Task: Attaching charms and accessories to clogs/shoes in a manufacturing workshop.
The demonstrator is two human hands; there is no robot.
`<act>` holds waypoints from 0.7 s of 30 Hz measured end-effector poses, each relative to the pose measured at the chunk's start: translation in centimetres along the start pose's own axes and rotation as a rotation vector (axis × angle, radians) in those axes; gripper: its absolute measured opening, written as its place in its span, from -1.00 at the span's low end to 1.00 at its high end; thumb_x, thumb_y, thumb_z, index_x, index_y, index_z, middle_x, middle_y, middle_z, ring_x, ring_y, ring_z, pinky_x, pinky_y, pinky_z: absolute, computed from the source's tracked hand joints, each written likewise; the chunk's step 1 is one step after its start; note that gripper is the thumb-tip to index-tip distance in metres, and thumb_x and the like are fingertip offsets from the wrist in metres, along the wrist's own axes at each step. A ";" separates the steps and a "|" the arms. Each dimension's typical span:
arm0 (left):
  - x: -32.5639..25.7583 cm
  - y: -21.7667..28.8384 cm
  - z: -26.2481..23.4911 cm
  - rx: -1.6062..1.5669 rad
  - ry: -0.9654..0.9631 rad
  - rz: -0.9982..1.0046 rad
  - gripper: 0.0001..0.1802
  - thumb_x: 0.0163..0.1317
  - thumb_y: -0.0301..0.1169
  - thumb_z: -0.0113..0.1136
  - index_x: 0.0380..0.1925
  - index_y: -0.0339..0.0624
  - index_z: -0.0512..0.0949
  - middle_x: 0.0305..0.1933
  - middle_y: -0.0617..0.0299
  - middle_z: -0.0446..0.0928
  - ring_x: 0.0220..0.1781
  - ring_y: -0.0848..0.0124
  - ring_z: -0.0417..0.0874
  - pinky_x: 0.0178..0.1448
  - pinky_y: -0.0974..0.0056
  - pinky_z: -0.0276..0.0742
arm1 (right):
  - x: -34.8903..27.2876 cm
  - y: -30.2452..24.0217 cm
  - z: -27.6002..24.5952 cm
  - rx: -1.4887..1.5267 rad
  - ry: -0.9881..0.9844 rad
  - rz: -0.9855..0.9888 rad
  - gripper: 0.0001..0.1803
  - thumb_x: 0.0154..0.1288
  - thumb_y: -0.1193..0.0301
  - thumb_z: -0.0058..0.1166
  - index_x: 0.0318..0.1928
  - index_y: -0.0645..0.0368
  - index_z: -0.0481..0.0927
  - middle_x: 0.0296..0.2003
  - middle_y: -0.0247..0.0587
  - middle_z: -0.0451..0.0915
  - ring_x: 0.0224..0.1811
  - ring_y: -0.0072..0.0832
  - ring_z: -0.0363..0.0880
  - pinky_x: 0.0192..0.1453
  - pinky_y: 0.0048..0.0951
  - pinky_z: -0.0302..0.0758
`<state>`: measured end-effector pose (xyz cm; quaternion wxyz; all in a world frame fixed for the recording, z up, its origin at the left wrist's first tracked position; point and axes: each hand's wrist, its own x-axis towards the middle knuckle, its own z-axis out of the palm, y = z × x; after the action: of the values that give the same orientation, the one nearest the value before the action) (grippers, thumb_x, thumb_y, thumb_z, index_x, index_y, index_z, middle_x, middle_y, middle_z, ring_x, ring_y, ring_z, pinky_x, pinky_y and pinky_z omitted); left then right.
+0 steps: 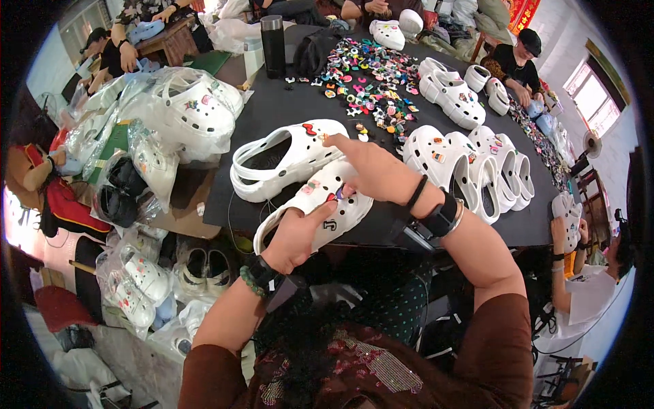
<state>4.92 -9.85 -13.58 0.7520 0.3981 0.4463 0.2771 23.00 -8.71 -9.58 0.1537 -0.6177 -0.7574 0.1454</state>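
Note:
A white clog (351, 213) with holes and several charms on its upper lies tilted at the table's near edge. My left hand (296, 235) is closed round its side, thumb on the upper beside a small red charm. My right hand (381, 170) grips the same clog's far side, its thumb by a purple charm. Its index finger reaches toward a second white clog (327, 129), which carries a red bow charm and lies just beyond. Whether that fingertip touches the second clog I cannot tell. My fingers hide part of the near clog's upper.
A heap of colourful charms (371, 82) spreads over the black table (259, 112). White clogs (439, 153) stand in a row at right, others (453, 95) farther back. A black tumbler (272, 48) stands at far left, near bagged clogs (194, 109). Other people sit around.

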 end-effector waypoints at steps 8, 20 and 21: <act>2.8 -2.9 -1.7 -0.122 -0.156 0.172 -0.58 0.26 -0.47 0.19 0.11 -0.31 0.41 -0.01 0.12 0.57 -0.07 0.35 0.65 -0.05 0.29 0.60 | 0.8 1.5 2.6 -0.012 -0.027 -0.072 -0.23 -0.10 0.59 0.34 0.18 0.09 0.29 -0.11 0.02 0.56 0.00 -0.03 0.53 0.07 -0.14 0.43; 2.7 -0.3 -1.7 -0.441 -0.534 -0.011 -0.37 0.47 0.06 -0.34 0.32 -0.14 0.20 0.26 0.06 0.41 0.25 0.19 0.49 0.30 0.03 0.44 | -4.5 4.2 2.7 0.243 -0.101 -0.251 0.17 -0.28 0.33 0.53 0.38 0.12 0.10 0.31 0.05 0.16 0.40 -0.12 0.12 0.47 -0.18 0.08; 3.0 -0.4 -1.9 -0.437 -0.533 -0.008 -0.37 0.47 0.06 -0.34 0.32 -0.14 0.20 0.26 0.06 0.41 0.25 0.19 0.49 0.30 0.03 0.44 | -4.9 4.0 3.2 0.102 -0.044 -0.223 0.18 -0.31 0.33 0.54 0.38 0.11 0.11 0.30 0.04 0.17 0.40 -0.10 0.13 0.48 -0.14 0.07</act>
<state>4.54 -7.07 -15.81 0.9108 0.2844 0.1660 0.2492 26.15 -12.81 -14.35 0.1836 -0.5179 -0.8161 0.1792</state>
